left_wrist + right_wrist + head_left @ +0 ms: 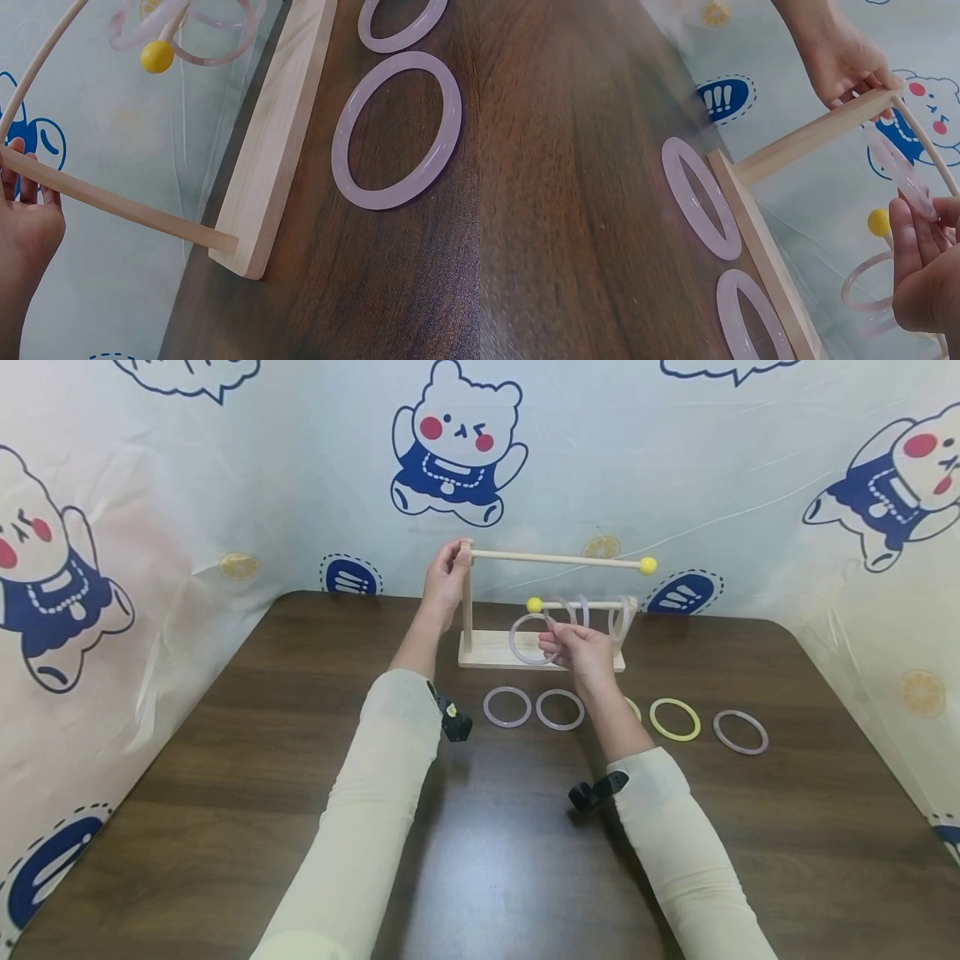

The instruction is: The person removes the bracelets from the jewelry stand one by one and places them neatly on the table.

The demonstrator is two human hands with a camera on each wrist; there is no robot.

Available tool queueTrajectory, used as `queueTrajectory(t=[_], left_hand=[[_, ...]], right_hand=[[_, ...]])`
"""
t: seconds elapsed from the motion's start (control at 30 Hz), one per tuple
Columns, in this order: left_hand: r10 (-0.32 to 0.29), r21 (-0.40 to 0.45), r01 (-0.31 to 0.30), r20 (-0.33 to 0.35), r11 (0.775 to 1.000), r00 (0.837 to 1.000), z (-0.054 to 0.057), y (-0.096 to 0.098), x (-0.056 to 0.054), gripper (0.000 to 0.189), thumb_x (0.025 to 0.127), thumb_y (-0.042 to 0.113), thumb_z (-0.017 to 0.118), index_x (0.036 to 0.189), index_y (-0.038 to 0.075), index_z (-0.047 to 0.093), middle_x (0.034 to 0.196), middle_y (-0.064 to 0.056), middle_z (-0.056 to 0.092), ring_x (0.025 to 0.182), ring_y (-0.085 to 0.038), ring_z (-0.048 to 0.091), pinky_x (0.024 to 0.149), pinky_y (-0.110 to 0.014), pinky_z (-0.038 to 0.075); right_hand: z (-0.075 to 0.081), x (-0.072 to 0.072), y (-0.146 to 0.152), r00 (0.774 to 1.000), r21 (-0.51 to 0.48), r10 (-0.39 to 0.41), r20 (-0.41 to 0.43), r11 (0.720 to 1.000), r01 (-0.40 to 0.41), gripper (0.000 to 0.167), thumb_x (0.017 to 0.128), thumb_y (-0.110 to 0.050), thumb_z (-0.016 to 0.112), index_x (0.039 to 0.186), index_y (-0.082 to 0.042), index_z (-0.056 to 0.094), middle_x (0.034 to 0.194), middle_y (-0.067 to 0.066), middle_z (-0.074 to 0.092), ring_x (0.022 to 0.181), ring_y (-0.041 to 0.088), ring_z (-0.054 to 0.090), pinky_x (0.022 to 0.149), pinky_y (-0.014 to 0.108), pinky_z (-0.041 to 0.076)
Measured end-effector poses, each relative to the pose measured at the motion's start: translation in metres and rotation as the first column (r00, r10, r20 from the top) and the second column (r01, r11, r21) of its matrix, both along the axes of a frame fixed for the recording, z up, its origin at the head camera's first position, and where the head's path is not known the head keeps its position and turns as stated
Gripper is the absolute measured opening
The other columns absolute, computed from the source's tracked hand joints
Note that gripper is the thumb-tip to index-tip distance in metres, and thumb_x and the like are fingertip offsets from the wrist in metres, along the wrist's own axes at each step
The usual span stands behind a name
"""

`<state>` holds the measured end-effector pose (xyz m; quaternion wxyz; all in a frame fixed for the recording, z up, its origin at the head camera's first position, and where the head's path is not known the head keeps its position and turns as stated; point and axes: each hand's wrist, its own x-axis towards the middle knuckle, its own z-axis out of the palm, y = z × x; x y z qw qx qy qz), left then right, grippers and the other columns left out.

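Note:
A wooden stand (491, 652) has a tall post on the left, a shorter one on the right and a rod on each. My left hand (445, 581) grips the top of the tall post, its thumb and fingers around the wood. In my right hand (588, 656), a pale purple ring (512, 639) is pinched between thumb and fingers. That ring is held in front of the stand, just below the yellow ball (535, 605) at the lower rod's tip. Several pale rings (585, 610) hang on the lower rod, partly behind my right hand.
On the table (300, 760) before the stand lie two purple rings, one left (487, 714) and one right (542, 718). Farther right are a yellow ring (697, 724) and another purple ring (765, 739). My right arm partly hides a second yellow ring (636, 708). The bare upper rod (555, 557) ends in a yellow ball.

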<state>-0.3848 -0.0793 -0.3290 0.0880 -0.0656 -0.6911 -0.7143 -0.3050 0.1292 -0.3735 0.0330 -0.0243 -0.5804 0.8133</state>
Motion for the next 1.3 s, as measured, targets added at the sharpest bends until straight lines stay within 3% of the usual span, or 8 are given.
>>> queueTrajectory(t=[0.13,0.3,0.47,0.57,0.97,1.17,1.3], left_hand=[[-0.002,0.001,0.002,0.001,1.000,1.000,0.000,0.000,-0.001,0.042,0.094,0.037,0.048,0.128,0.012,0.050,0.114,-0.009,0.053,0.106,-0.020,0.047,0.090,-0.030,0.037],[0.000,0.000,0.000,-0.003,1.000,1.000,0.000,0.000,-0.001,0.042,0.094,0.036,0.048,0.128,0.012,0.050,0.116,-0.009,0.053,0.110,-0.023,0.046,0.091,-0.030,0.037],[0.005,0.000,-0.005,-0.002,1.000,1.000,0.000,0.000,-0.001,0.041,0.094,0.036,0.048,0.128,0.012,0.051,0.113,-0.006,0.054,0.106,-0.018,0.047,0.090,-0.028,0.037],[0.005,0.004,-0.005,0.000,1.000,1.000,-0.001,0.000,-0.001,0.042,0.094,0.036,0.048,0.128,0.012,0.051,0.112,-0.006,0.054,0.107,-0.019,0.047,0.090,-0.028,0.037],[0.011,-0.007,-0.011,0.012,1.000,1.000,0.001,0.001,0.002,0.042,0.093,0.037,0.047,0.128,0.013,0.050,0.111,-0.003,0.054,0.105,-0.015,0.048,0.092,-0.028,0.036],[0.012,-0.005,-0.012,0.003,1.000,1.000,0.001,0.001,0.002,0.042,0.094,0.036,0.047,0.128,0.012,0.051,0.110,-0.003,0.055,0.103,-0.014,0.048,0.091,-0.027,0.036],[0.011,-0.001,-0.011,0.003,1.000,1.000,0.001,0.000,0.002,0.041,0.094,0.036,0.048,0.128,0.013,0.051,0.111,-0.003,0.055,0.104,-0.015,0.048,0.092,-0.027,0.036]], right_hand=[[0.000,0.001,-0.001,1.000,-0.033,0.009,0.008,0.999,-0.009,0.011,0.090,0.000,0.055,0.089,0.006,0.064,0.065,0.006,0.068,0.060,0.013,0.067,0.057,0.023,0.052],[0.002,0.003,-0.003,1.000,-0.005,0.031,0.008,1.000,-0.030,0.022,0.089,0.000,0.057,0.102,0.018,0.058,0.065,0.006,0.068,0.059,0.013,0.066,0.056,0.023,0.052],[0.004,0.006,-0.003,0.998,0.025,0.058,0.021,0.998,-0.058,0.010,0.089,-0.001,0.058,0.088,0.004,0.066,0.066,0.005,0.068,0.060,0.012,0.066,0.055,0.022,0.051],[0.004,0.008,-0.003,0.997,0.027,0.072,0.024,0.997,-0.073,0.011,0.089,-0.001,0.058,0.081,-0.002,0.066,0.066,0.006,0.068,0.060,0.012,0.066,0.055,0.022,0.051],[-0.002,0.015,-0.002,0.988,0.069,0.147,0.039,0.986,-0.150,0.007,0.089,0.001,0.056,0.088,0.005,0.062,0.068,0.007,0.067,0.060,0.013,0.066,0.061,0.028,0.053],[-0.005,0.017,-0.001,0.977,0.173,0.205,0.057,0.962,-0.212,0.025,0.091,-0.003,0.056,0.104,0.019,0.055,0.068,0.005,0.067,0.062,0.012,0.066,0.064,0.028,0.053],[-0.005,0.020,-0.002,0.966,0.259,0.250,0.060,0.931,-0.257,0.025,0.091,-0.001,0.054,0.106,0.020,0.054,0.068,0.003,0.067,0.063,0.011,0.066,0.064,0.027,0.053]])
